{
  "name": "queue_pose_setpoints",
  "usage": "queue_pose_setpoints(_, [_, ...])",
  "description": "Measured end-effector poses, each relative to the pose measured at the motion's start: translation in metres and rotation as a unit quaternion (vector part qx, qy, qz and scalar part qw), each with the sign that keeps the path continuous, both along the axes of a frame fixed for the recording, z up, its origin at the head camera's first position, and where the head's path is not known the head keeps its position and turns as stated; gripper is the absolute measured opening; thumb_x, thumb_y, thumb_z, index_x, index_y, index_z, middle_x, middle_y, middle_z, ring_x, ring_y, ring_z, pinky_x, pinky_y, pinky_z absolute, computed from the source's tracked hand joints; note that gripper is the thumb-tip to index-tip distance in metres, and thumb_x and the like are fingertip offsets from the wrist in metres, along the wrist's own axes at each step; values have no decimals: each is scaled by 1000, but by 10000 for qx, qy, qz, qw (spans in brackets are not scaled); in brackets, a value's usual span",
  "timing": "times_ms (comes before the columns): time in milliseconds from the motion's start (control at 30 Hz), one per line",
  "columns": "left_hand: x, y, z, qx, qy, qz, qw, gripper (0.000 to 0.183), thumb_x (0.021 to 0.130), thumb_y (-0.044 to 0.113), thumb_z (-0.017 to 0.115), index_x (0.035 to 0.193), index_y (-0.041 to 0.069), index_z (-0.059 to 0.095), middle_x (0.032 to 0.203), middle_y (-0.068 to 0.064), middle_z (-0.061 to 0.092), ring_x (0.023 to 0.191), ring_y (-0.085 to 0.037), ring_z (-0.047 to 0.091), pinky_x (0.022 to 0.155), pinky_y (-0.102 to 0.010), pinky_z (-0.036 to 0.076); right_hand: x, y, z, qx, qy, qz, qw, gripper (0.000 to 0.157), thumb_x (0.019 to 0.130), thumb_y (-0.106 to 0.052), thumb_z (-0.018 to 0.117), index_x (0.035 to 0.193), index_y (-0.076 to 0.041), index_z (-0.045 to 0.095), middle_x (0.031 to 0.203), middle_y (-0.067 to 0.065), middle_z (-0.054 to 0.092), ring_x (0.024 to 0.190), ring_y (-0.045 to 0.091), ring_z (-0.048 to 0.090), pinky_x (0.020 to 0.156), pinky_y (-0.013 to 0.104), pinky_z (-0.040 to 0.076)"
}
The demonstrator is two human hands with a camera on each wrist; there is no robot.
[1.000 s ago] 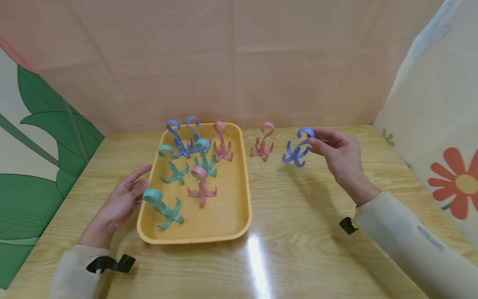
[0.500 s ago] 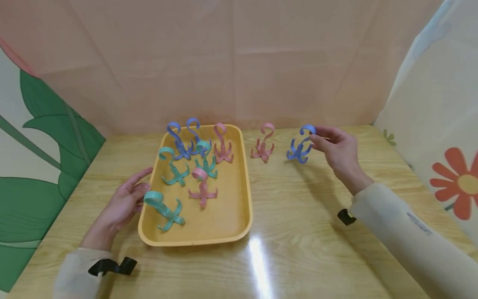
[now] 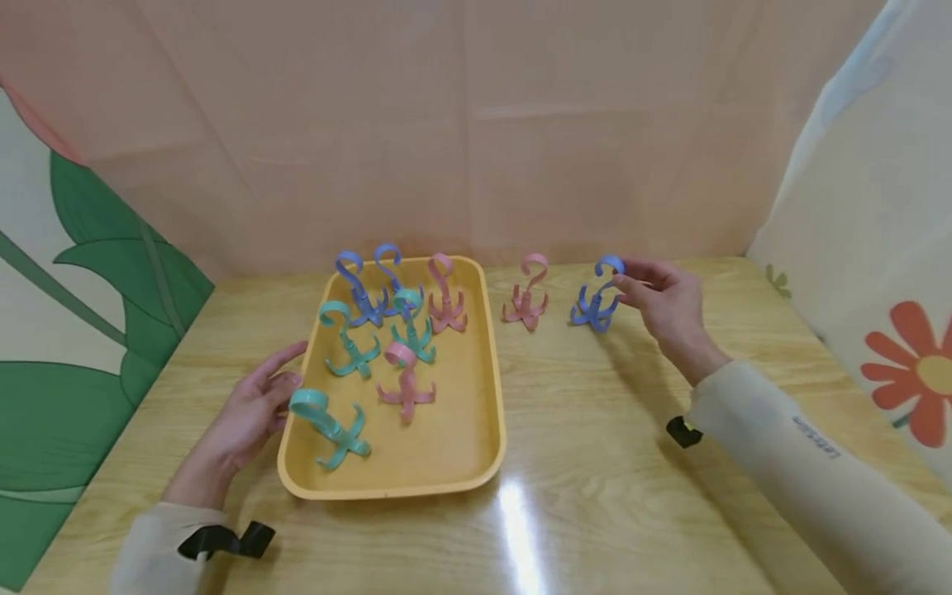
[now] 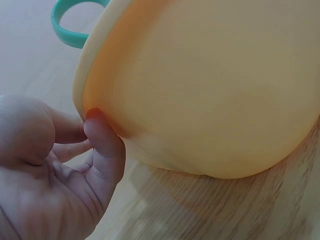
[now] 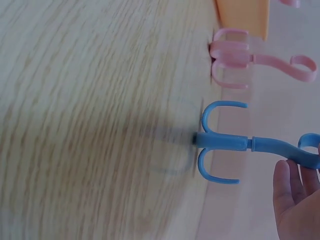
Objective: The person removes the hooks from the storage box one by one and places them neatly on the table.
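Note:
My right hand (image 3: 660, 302) pinches the S-curved upper stem of a blue multi-prong hanger hook (image 3: 595, 310) between thumb and fingers. The hook stands upright, its base right at the wooden tabletop. To its left a pink hanger hook (image 3: 525, 307) stands on the table by itself. My left hand (image 3: 256, 405) holds the left edge of the yellow tray (image 3: 461, 446). In the left wrist view, a bent fingertip (image 4: 102, 135) meets the tray wall under the rim, with the thumb beside it. Inside the tray stand several similar hooks: blue (image 3: 364, 297), teal (image 3: 344, 438) and pink (image 3: 406, 392).
The wooden table (image 3: 580, 496) backs onto a pinkish wall covering (image 3: 595, 132). Side panels carry green leaves (image 3: 59, 430) on the left and a red flower (image 3: 918, 372) on the right. Black straps hang from both sleeves.
The blue hook in my right hand has come down from a tilted pose to upright at the tabletop. My left hand stays at the tray, and the head view has shifted slightly.

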State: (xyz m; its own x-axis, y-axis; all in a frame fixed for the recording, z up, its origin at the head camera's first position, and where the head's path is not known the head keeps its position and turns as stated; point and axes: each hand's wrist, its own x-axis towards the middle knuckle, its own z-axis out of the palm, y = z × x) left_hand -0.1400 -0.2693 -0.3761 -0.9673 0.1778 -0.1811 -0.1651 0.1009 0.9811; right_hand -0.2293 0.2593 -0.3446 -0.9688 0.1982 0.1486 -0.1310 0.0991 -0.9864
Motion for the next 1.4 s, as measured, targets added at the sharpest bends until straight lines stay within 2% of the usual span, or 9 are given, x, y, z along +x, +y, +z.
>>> queue_pose_setpoints(200, [-1, 0, -2, 42, 16, 4, 10000, 54, 110, 18, 42, 160, 14, 24, 104, -5, 59, 86, -14, 69, 71, -29, 58, -2, -1, -4, 37, -39, -18, 10000, 39, 92, -10, 74, 127, 5, 64, 113, 5, 70, 94, 11, 69, 84, 29, 56])
queue_pose_setpoints(333, [-1, 2, -3, 111, 50, -25, 9999, 55, 110, 18, 43, 160, 13, 24, 103, -5, 59, 86, -14, 69, 71, -29, 58, -4, -3, -4, -27, -39, 13, 10000, 39, 93, -9, 73, 127, 7, 63, 107, -1, 72, 94, 12, 70, 84, 30, 56])
queue_pose_setpoints(567, [0, 3, -6, 202, 15, -67, 9998, 55, 110, 18, 44, 160, 12, 23, 99, -3, 63, 86, -15, 69, 71, -30, 58, -6, -4, -6, -3, 0, 72, 10000, 38, 93, -7, 73, 126, 8, 63, 109, 2, 72, 95, 12, 70, 83, 29, 57])
queue_pose_setpoints(767, [3, 3, -10, 157, -62, 27, 9999, 54, 110, 17, 43, 160, 13, 23, 101, -4, 62, 87, -15, 69, 71, -30, 58, -5, -3, -11, 327, 58, 79, 9994, 38, 93, -9, 73, 125, 8, 63, 110, 5, 72, 93, 9, 69, 82, 26, 57])
queue_pose_setpoints(967, [8, 1, -12, 98, -128, 111, 9998, 55, 110, 18, 42, 161, 13, 23, 104, -5, 60, 86, -14, 68, 69, -28, 57, -4, -6, -16, 759, 56, 53, 9971, 40, 94, -15, 74, 127, 5, 64, 109, -1, 72, 94, 2, 67, 80, 17, 54])
queue_pose_setpoints(1100, [9, 0, -11, 20, -119, 176, 9998, 54, 110, 17, 42, 161, 13, 23, 103, -5, 60, 85, -14, 68, 67, -27, 56, -3, -9, -16, 914, 7, 6, 9958, 46, 93, -20, 75, 132, 0, 61, 121, 2, 67, 103, 5, 64, 84, 15, 51])
queue_pose_setpoints(1200, [7, 1, -9, 8, -103, 174, 9998, 54, 110, 17, 42, 161, 13, 23, 102, -4, 60, 86, -14, 68, 69, -28, 56, 0, -7, -13, 1132, 141, -149, 9934, 51, 93, -23, 76, 136, -5, 57, 129, 3, 60, 113, 14, 59, 84, 14, 49])
queue_pose_setpoints(1300, [4, 2, -7, -8, -82, 174, 9998, 54, 110, 17, 41, 161, 14, 23, 103, -5, 60, 87, -14, 68, 70, -29, 57, 3, -6, -9, 1307, 461, -388, 9896, 50, 92, -22, 76, 135, -8, 56, 127, 0, 56, 115, 22, 55, 84, 15, 48])
queue_pose_setpoints(1400, [2, 3, -4, -48, -66, 199, 9998, 53, 110, 16, 41, 161, 14, 23, 104, -5, 59, 87, -14, 68, 70, -28, 57, 5, -7, -5, 1320, 751, -580, 9867, 43, 91, -19, 76, 130, -11, 59, 119, -5, 56, 110, 20, 56, 83, 17, 46])
